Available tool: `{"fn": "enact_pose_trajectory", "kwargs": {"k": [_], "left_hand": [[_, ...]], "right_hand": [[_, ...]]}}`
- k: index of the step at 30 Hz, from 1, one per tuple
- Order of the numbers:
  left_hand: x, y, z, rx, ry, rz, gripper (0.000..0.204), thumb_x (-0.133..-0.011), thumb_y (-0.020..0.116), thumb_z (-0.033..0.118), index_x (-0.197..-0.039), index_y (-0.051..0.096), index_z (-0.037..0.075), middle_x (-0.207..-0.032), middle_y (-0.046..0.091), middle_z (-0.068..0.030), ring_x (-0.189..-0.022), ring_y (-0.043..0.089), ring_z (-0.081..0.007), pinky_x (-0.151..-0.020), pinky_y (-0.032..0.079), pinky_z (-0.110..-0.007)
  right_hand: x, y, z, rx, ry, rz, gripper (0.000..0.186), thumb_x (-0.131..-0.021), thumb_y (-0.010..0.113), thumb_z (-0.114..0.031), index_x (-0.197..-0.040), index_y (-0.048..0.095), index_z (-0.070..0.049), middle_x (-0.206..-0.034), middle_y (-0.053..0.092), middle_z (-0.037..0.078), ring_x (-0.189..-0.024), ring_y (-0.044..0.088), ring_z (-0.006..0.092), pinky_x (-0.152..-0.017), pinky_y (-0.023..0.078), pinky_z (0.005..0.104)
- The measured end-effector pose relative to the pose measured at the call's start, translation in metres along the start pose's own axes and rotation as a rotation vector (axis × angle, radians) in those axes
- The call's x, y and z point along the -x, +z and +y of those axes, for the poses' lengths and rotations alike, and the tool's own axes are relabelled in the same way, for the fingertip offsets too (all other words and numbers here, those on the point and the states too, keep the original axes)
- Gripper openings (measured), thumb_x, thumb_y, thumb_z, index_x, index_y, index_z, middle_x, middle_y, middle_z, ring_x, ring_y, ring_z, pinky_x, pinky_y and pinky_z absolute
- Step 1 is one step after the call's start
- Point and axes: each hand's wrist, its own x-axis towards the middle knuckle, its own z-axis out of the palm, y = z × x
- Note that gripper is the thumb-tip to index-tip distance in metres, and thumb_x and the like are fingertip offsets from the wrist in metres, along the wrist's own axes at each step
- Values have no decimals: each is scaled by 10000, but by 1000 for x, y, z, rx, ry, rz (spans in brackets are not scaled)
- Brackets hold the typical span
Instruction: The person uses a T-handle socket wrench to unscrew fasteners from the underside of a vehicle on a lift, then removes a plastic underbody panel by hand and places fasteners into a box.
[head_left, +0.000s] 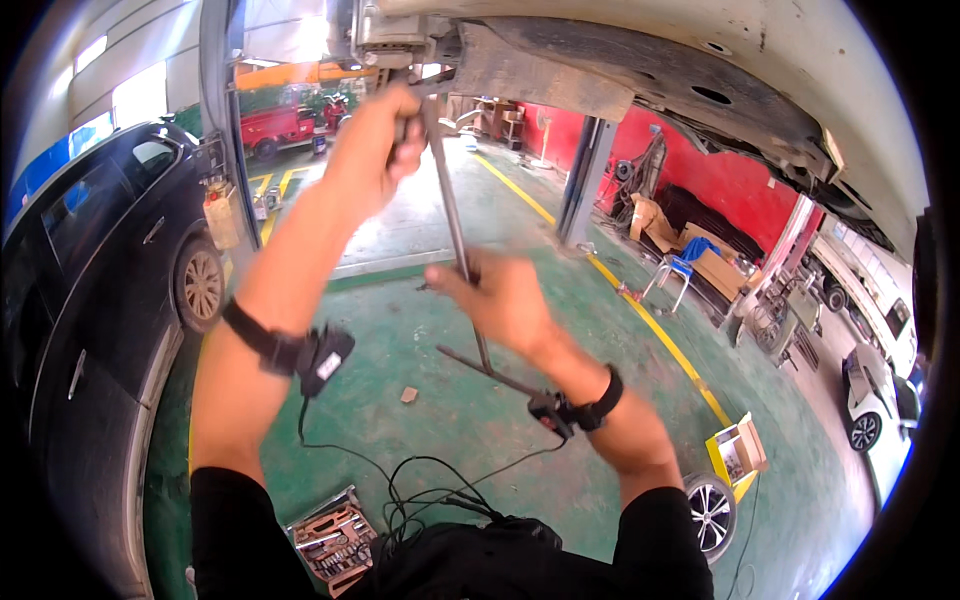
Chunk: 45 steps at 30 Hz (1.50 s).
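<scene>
The left hand (375, 135) is raised and clenched around the top of a long metal wrench (455, 225), right where it meets the underside of the lifted car (640, 60). The right hand (500, 300) grips the same wrench lower down, fingers wrapped round its shaft, whose bent lower end juts past the wrist. Below, on the green floor (440, 400), an open socket set case (330, 540) lies near the person's body, and a dark car (90, 270) stands at the left edge

Green floor (440, 400) bears an open socket set (331, 540) (near a wheel (712, 512)).
</scene>
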Motion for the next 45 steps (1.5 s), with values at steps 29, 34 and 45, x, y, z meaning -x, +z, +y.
{"fn": "enact_pose_trajectory", "kwargs": {"k": [29, 34, 45], "left_hand": [[110, 89, -149, -277, -123, -30, 257, -972, 539, 257, -886, 627, 31, -700, 536, -2, -475, 366, -58, -405, 272, -218], [81, 80, -91, 83, -323, 115, 163, -913, 558, 219, -950, 556, 60, -805, 571, -42, -417, 353, -45, -323, 223, -198], [8, 56, 23, -832, 270, 427, 522, -773, 782, 518, -896, 644, 29, -687, 489, 41, -547, 376, -56, -463, 287, -246]], "right_hand": [[268, -41, 74, -382, 614, -316, 444, -919, 668, -402, -793, 612, 20, -584, 494, 140, -539, 451, 187, -526, 430, 365], [312, -60, 92, -380, 618, -139, 440, -918, 670, -407, -816, 619, 18, -579, 498, 116, -553, 479, 149, -530, 445, 342], [350, -89, 110, -460, 758, 107, 444, -926, 652, -434, -835, 615, -1, -555, 519, -1, -516, 515, 76, -482, 435, 272]]}}
